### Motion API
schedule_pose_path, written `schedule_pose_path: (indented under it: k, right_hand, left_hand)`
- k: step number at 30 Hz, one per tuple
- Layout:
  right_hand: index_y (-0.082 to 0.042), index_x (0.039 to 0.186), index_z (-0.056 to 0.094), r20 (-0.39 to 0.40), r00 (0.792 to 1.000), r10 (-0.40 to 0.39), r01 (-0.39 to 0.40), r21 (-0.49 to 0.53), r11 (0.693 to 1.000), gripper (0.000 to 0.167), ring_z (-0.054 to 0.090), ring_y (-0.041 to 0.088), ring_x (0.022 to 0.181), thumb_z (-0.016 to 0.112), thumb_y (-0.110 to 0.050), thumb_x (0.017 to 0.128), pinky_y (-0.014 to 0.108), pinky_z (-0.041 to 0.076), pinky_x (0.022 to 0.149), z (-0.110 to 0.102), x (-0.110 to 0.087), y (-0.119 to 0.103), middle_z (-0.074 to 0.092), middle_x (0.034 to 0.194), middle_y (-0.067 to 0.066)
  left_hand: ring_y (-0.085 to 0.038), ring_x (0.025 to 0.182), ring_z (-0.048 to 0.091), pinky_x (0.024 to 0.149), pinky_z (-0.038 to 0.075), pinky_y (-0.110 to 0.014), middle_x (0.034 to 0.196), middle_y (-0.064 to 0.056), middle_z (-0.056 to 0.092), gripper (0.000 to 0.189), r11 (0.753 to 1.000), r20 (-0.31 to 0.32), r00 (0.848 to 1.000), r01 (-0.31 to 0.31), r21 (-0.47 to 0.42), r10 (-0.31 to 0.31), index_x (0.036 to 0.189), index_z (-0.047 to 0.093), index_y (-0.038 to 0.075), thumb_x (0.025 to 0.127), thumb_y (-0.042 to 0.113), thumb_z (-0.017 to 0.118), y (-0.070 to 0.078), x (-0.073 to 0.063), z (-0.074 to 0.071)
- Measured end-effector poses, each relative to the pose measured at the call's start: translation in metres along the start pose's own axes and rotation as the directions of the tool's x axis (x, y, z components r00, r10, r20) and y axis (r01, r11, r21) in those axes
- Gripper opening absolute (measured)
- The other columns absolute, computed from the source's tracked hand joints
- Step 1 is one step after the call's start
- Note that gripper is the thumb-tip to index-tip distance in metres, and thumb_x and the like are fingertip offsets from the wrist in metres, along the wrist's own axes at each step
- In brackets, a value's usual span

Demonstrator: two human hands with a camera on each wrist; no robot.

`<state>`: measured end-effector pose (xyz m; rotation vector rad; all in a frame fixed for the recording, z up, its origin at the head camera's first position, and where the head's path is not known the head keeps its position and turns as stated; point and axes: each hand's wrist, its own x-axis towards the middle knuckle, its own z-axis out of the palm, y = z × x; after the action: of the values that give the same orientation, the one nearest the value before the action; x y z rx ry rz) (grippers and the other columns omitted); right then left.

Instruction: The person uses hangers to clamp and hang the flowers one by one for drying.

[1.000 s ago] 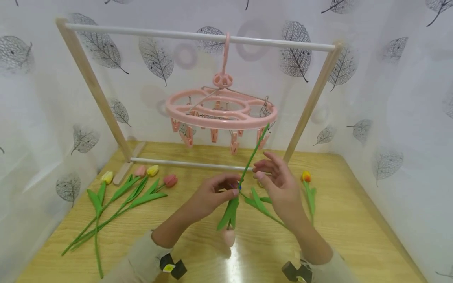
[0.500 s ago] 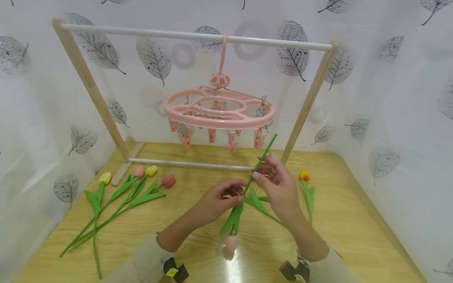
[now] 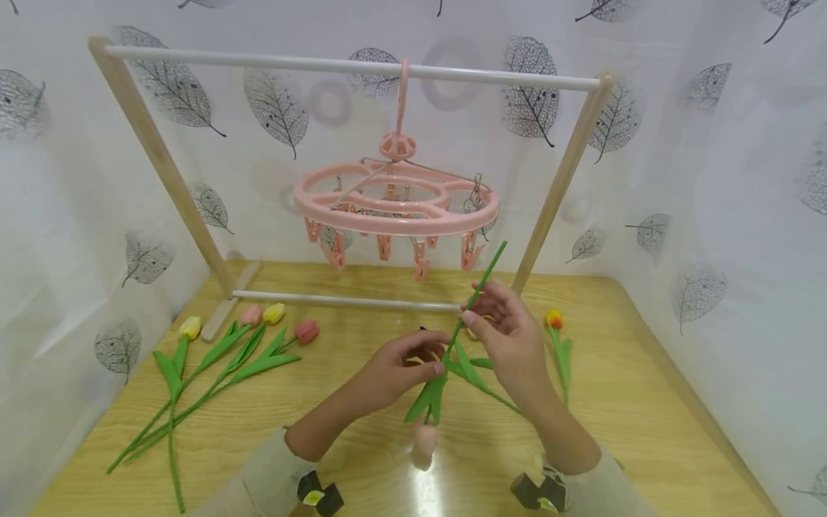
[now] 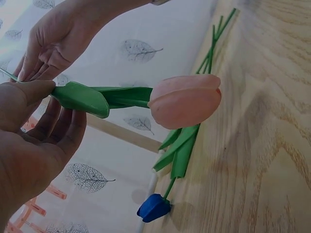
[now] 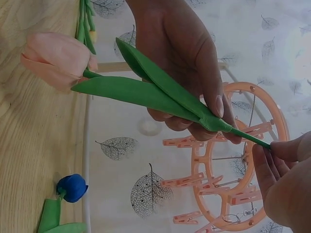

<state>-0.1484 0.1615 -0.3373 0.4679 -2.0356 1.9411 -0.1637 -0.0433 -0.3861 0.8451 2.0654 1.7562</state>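
A pale pink tulip (image 3: pixel 426 439) hangs upside down between both hands, its bloom low and its bare stem slanting up to the right. My left hand (image 3: pixel 402 371) pinches the stem just by the green leaves (image 4: pixel 87 99), thumb on the near side. Higher up, my right hand (image 3: pixel 517 345) pinches the same stem between thumb and fingers, with the stem's end sticking out above. Beyond that end hangs a pink clip hanger (image 3: pixel 394 225) with several clothespins (image 3: pixel 469 251) along its rim. A blue tulip (image 5: pixel 72 188) lies on the table, mostly hidden in the head view.
The hanger hooks over the white top rod (image 3: pixel 291 63) of a wooden-legged rack (image 3: pixel 161 161). Yellow (image 3: pixel 190 327) and pink (image 3: pixel 306 331) tulips lie crossed on the left of the wooden table (image 3: pixel 310 445). An orange-yellow tulip (image 3: pixel 554 319) lies at right.
The right hand, loosely spread beside the stem a second ago, now pinches it. The stem's upper end has shifted right and down, away from the hanger's rim.
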Motion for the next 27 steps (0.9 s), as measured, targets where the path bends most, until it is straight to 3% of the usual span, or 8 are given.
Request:
schedule_pose_path:
  k: [5,17,22,27]
  right_hand:
    - [-0.003,0.129,0.056,0.008,1.0,-0.016,0.016,0.013,1.0,0.037,0.068,0.014,0.093,0.067,0.002,0.094,0.025,0.059,0.08,0.0,0.0,0.001,0.065,0.107,0.015]
    - [-0.002,0.132,0.055,0.011,1.0,-0.02,0.019,0.035,0.999,0.038,0.067,0.014,0.094,0.065,0.001,0.096,0.024,0.058,0.08,0.002,0.001,-0.002,0.066,0.108,0.006]
    - [0.004,0.134,0.053,0.026,0.996,-0.09,0.089,0.051,0.995,0.035,0.069,0.017,0.095,0.059,-0.001,0.1,0.028,0.059,0.084,0.002,0.006,-0.002,0.065,0.11,0.01]
    - [0.004,0.13,0.057,0.013,0.988,-0.157,0.156,0.033,0.987,0.031,0.069,0.017,0.099,0.061,0.0,0.099,0.03,0.058,0.088,0.005,0.015,-0.002,0.065,0.112,0.017]
  left_hand:
    - [-0.022,0.112,0.059,0.095,0.053,-0.035,0.128,-0.021,0.06,0.043,1.0,0.004,1.0,-0.002,-0.005,0.002,0.143,0.055,0.015,0.102,0.023,0.062,0.001,0.0,0.0]
    - [-0.022,0.111,0.06,0.093,0.054,-0.033,0.124,-0.017,0.061,0.041,1.0,-0.007,1.0,-0.022,-0.015,0.022,0.142,0.056,0.014,0.102,0.023,0.062,0.002,-0.001,-0.001]
    - [-0.023,0.108,0.061,0.091,0.056,-0.033,0.12,-0.011,0.063,0.04,0.997,-0.063,0.995,-0.076,-0.018,0.074,0.139,0.057,0.013,0.101,0.02,0.063,0.007,-0.003,-0.007]
    - [-0.024,0.106,0.061,0.086,0.057,-0.031,0.119,-0.013,0.063,0.038,0.991,-0.145,0.982,-0.124,-0.039,0.118,0.137,0.059,0.013,0.1,0.015,0.065,0.012,-0.005,-0.018]
